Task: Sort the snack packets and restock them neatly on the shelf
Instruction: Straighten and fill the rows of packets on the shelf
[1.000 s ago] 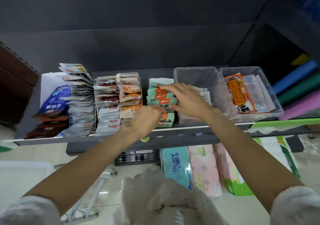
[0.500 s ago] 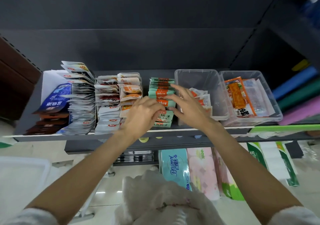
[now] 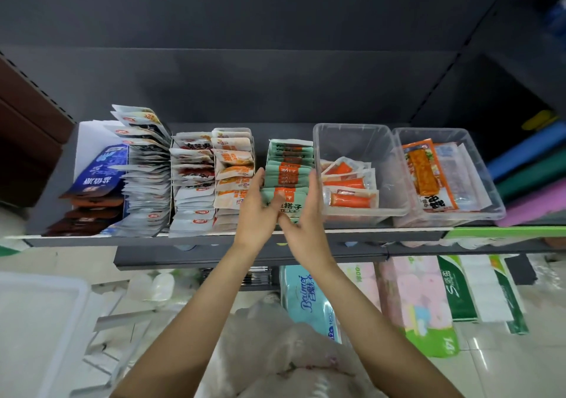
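A row of green snack packets (image 3: pixel 289 165) with orange bands stands on the dark shelf (image 3: pixel 214 240). My left hand (image 3: pixel 256 211) lies flat against the row's left side, fingers straight. My right hand (image 3: pixel 306 214) presses its right side the same way, so the row sits squeezed between both palms. Left of it stand rows of beige-orange packets (image 3: pixel 234 168), white-red packets (image 3: pixel 191 180) and white-black packets (image 3: pixel 147 171). A clear bin (image 3: pixel 361 140) to the right holds orange stick packets (image 3: pixel 350 183).
A second clear bin (image 3: pixel 477 171) at the right holds larger orange packets. Blue and brown packets (image 3: pixel 98 177) lie at the shelf's left end. Tissue packs (image 3: pixel 309 299) sit on the floor below, and a white tub (image 3: pixel 39 305) stands lower left.
Both hands left the tops of the green packets and moved to the row's two sides with fingers straightened. The green packets now stand in a tighter, more even row.
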